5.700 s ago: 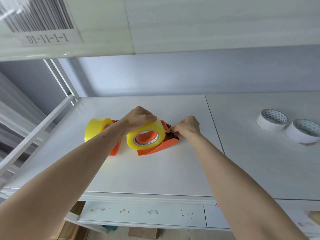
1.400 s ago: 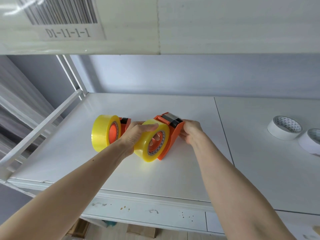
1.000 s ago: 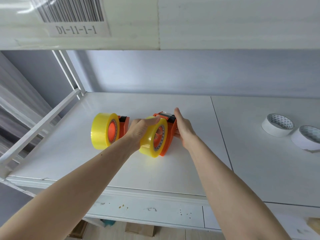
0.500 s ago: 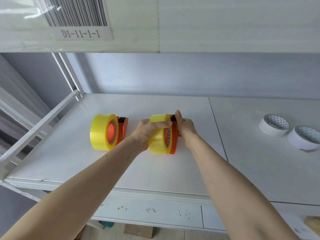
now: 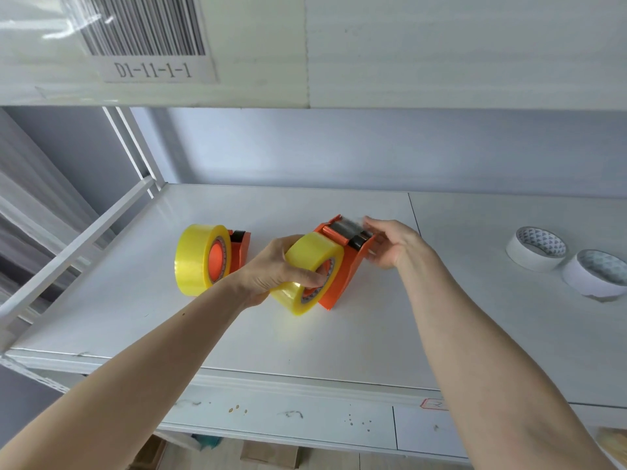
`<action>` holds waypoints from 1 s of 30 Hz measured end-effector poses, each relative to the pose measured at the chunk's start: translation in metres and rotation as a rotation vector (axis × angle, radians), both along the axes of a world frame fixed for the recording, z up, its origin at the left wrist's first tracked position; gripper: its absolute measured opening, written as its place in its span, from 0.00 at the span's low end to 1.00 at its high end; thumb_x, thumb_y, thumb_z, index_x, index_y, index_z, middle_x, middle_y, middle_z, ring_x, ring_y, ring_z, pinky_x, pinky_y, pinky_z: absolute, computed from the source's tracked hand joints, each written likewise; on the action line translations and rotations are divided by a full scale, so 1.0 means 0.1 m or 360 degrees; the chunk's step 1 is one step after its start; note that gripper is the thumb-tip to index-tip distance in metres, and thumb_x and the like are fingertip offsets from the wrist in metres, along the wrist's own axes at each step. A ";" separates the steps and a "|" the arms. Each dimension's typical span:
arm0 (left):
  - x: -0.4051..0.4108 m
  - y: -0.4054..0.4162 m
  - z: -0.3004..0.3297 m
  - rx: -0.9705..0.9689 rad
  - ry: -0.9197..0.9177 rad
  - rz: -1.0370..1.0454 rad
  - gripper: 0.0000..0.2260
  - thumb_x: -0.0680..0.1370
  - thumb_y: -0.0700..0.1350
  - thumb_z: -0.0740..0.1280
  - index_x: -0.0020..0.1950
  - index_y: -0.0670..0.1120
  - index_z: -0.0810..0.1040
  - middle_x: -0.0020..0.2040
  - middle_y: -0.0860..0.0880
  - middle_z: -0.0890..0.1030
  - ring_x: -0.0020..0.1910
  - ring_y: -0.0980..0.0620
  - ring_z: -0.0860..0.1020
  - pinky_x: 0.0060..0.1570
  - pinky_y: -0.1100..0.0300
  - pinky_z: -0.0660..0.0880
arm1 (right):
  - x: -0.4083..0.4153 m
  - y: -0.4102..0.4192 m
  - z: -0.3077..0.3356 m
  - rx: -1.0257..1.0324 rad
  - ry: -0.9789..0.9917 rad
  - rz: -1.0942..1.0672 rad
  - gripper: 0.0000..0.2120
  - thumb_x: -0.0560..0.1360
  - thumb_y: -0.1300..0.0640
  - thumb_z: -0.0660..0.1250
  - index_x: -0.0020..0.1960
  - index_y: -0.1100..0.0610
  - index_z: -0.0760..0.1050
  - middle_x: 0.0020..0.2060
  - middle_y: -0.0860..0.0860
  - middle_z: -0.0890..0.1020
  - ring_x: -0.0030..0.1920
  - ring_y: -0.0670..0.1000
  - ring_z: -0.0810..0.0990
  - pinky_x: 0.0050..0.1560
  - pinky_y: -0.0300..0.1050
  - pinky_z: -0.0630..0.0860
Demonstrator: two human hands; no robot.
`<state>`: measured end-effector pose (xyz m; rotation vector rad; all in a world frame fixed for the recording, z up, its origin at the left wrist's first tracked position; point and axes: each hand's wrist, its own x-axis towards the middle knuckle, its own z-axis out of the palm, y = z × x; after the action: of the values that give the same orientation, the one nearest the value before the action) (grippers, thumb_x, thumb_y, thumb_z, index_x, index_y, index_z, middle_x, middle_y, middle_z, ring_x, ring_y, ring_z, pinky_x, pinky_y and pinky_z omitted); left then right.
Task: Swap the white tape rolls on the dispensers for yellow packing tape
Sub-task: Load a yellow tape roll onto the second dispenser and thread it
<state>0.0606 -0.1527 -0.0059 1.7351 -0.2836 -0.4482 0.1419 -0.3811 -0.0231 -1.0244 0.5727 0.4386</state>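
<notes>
Yellow packing tape roll [image 5: 307, 271] sat mounted on orange dispenser [image 5: 342, 266], tilted, near shelf [image 5: 305, 340] centre. Left hand [image 5: 276, 271] gripped the roll, fingers curled over its lower edge into the core. Right hand [image 5: 393, 244] at the dispenser's 3 o'clock, blurred, fingers extended toward the cutter end; contact uncertain. Second dispenser [image 5: 239, 251] with yellow roll [image 5: 196, 259] stood upright at 9 o'clock of the first. Two white tape rolls [image 5: 536, 247] [image 5: 597, 274] lay flat at 3 o'clock, well apart from the dispensers.
</notes>
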 end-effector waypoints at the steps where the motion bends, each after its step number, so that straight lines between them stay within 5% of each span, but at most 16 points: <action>1: -0.01 0.01 -0.01 0.0010 0.0005 -0.0011 0.31 0.61 0.43 0.81 0.63 0.44 0.80 0.55 0.42 0.86 0.54 0.43 0.84 0.55 0.48 0.82 | 0.01 -0.01 0.03 0.0012 -0.0084 -0.0071 0.04 0.76 0.62 0.71 0.44 0.59 0.78 0.32 0.54 0.86 0.32 0.50 0.86 0.32 0.42 0.82; 5: -0.02 -0.02 -0.03 -0.0046 -0.0009 0.0007 0.41 0.55 0.58 0.85 0.65 0.49 0.79 0.58 0.45 0.85 0.58 0.46 0.84 0.56 0.51 0.81 | 0.00 0.01 0.16 -0.0170 -0.0459 -0.0392 0.14 0.73 0.72 0.72 0.56 0.64 0.74 0.44 0.61 0.85 0.31 0.53 0.87 0.33 0.41 0.83; 10: -0.01 -0.05 0.06 -0.0054 -0.0016 0.0009 0.40 0.54 0.64 0.82 0.64 0.58 0.78 0.59 0.51 0.85 0.57 0.52 0.84 0.54 0.57 0.81 | 0.04 0.01 0.22 -0.0403 -0.0668 -0.0527 0.22 0.73 0.73 0.70 0.65 0.64 0.72 0.48 0.64 0.83 0.33 0.56 0.87 0.36 0.42 0.83; 19: -0.02 -0.04 0.10 -0.0009 -0.0021 0.0005 0.23 0.67 0.48 0.81 0.59 0.58 0.81 0.55 0.51 0.86 0.54 0.52 0.85 0.51 0.58 0.82 | 0.10 -0.08 0.23 -0.0474 -0.0711 -0.0678 0.20 0.72 0.75 0.70 0.60 0.61 0.73 0.53 0.66 0.81 0.35 0.58 0.88 0.39 0.45 0.84; 26: -0.06 -0.01 -0.03 -0.0135 -0.0073 0.0181 0.27 0.67 0.45 0.78 0.65 0.50 0.79 0.55 0.46 0.86 0.55 0.45 0.85 0.54 0.47 0.82 | 0.08 -0.10 0.10 -0.0449 -0.0634 -0.0565 0.19 0.73 0.74 0.70 0.58 0.60 0.69 0.41 0.64 0.84 0.33 0.55 0.87 0.45 0.46 0.85; 30: -0.07 -0.03 -0.02 -0.0319 -0.0127 0.0270 0.27 0.65 0.47 0.79 0.63 0.49 0.80 0.54 0.45 0.86 0.54 0.44 0.85 0.50 0.50 0.83 | 0.01 -0.01 0.02 -0.0502 -0.0448 -0.0439 0.15 0.73 0.74 0.69 0.54 0.61 0.73 0.38 0.60 0.83 0.29 0.52 0.83 0.31 0.42 0.81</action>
<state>0.0533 -0.1554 -0.0077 1.5679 -0.2281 -0.2195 0.1432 -0.3821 -0.0208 -1.2612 0.5284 -0.0441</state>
